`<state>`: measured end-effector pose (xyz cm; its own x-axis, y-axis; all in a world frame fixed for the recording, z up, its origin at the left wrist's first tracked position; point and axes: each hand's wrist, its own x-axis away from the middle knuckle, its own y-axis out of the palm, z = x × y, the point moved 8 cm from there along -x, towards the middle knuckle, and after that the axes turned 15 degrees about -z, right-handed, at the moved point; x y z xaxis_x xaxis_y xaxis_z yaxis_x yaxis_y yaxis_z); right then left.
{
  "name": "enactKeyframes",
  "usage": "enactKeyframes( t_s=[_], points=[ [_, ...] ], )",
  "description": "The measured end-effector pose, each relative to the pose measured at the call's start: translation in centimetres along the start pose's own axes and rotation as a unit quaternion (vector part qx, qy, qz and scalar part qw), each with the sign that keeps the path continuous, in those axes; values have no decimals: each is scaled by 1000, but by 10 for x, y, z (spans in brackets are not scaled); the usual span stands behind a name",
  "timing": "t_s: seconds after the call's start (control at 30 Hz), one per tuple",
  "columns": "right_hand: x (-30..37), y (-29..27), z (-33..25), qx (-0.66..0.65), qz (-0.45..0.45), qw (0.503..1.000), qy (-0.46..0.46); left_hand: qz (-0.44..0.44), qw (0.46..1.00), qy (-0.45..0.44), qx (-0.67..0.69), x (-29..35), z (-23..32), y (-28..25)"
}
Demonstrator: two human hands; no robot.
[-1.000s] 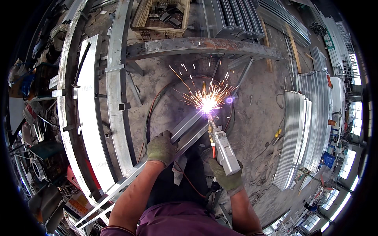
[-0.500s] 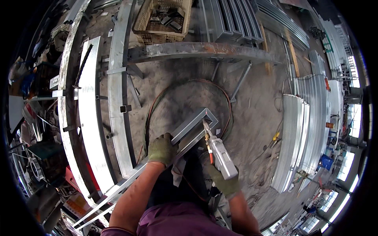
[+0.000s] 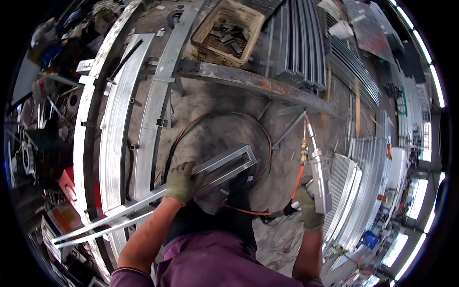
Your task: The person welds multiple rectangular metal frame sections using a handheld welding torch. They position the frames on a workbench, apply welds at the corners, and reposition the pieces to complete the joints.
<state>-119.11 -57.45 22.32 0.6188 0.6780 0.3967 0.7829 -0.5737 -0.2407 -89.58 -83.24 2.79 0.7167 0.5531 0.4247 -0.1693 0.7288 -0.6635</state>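
A long, narrow frame of galvanized metal tube point(image 3: 222, 159) slants from the lower left up to its squared end in front of me. My gloved left hand point(image 3: 181, 183) is closed round its upper rail, a short way from that end. Out to the right, my gloved right hand point(image 3: 308, 208) grips a silver welding gun point(image 3: 319, 179) by its lower part. The gun's slim nozzle point(image 3: 311, 131) points away from me, apart from the frame. An orange hose point(image 3: 299, 182) runs down from a brass fitting beside the nozzle. The glove hides much of the grip.
Steel beams point(image 3: 162, 100) stand along the left, with a crossbeam point(image 3: 253, 81) ahead. Beyond it are a plastic crate point(image 3: 253, 45) of small metal pieces and stacked metal channels point(image 3: 301, 48). Metal profiles point(image 3: 337, 191) lie at the right. A hose loops over the floor.
My right hand has swung the welding gun away from the frame's end, out to the right. The frame's end has shifted slightly left and nearer to me, and the view has turned.
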Motion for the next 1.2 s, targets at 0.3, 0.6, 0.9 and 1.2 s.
enactKeyframes(
  t_s=[0.3, 0.6, 0.9, 1.2],
  points=[
    [-156, -110, -28, 136, -179, 974, -31, 249, 919, -279, -127, 94, -48, 7],
    [-192, -102, -63, 356, -502, 770, -166, 266, 887, -363, -104, 79, -44, 3],
    [-160, -50, 13, 328, -584, 727, -151, 262, 878, -384, -112, 80, -36, 0],
    [-155, -28, 14, 387, -587, 657, -271, 264, 875, -389, -115, 81, -35, 0]
  ],
)
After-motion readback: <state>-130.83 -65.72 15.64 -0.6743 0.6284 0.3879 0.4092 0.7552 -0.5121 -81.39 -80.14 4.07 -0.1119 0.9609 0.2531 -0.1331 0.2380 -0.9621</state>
